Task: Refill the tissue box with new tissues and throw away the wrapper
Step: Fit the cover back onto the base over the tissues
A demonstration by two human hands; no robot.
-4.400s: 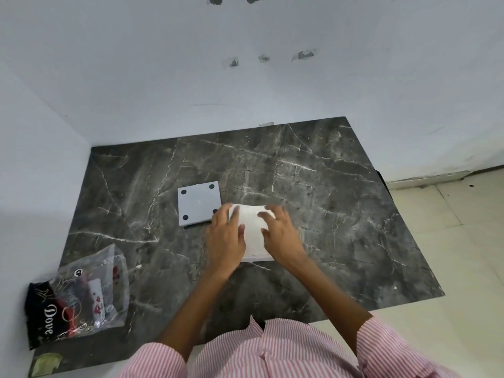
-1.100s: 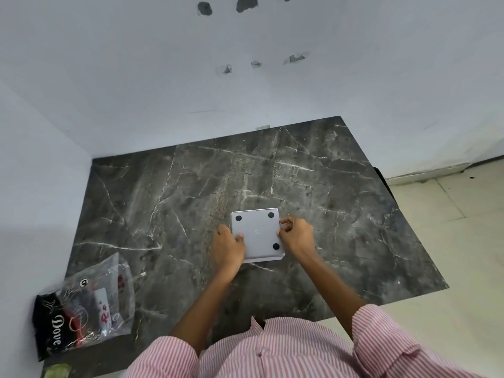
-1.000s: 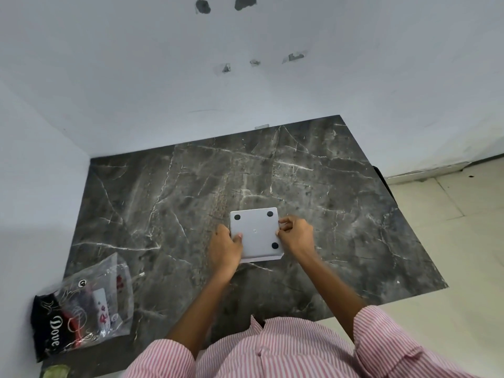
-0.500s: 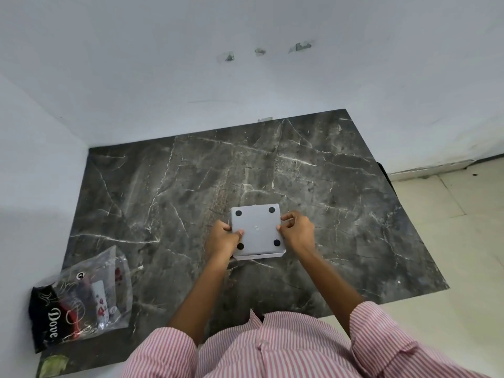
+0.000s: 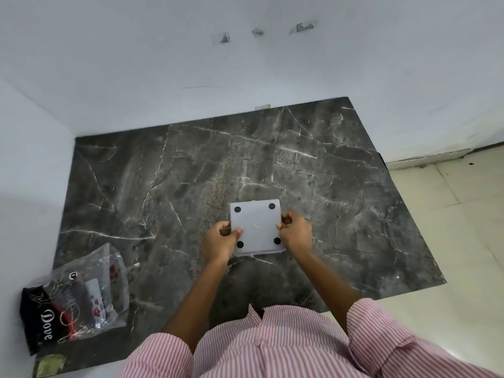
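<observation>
Square grey tissue box (image 5: 256, 227), underside up w/ four black dots, clamped by left hand (image 5: 221, 241) & right hand (image 5: 296, 233); crumpled clear plastic wrapper (image 5: 90, 290) lies well apart, near-left on dark marble tabletop (image 5: 341, 186).

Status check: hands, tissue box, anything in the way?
Both hands, left hand and right hand, grip the tissue box by its sides, base with four black feet up. Wrapper sits at the table's near left corner. Nothing blocking.

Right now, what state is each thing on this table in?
Tissue box: upside down, grey base with four black feet facing up, gripped at both sides.
Left hand: closed on the box's left edge.
Right hand: closed on its right edge.
Wrapper: crumpled, lying at the table's near-left corner.
</observation>
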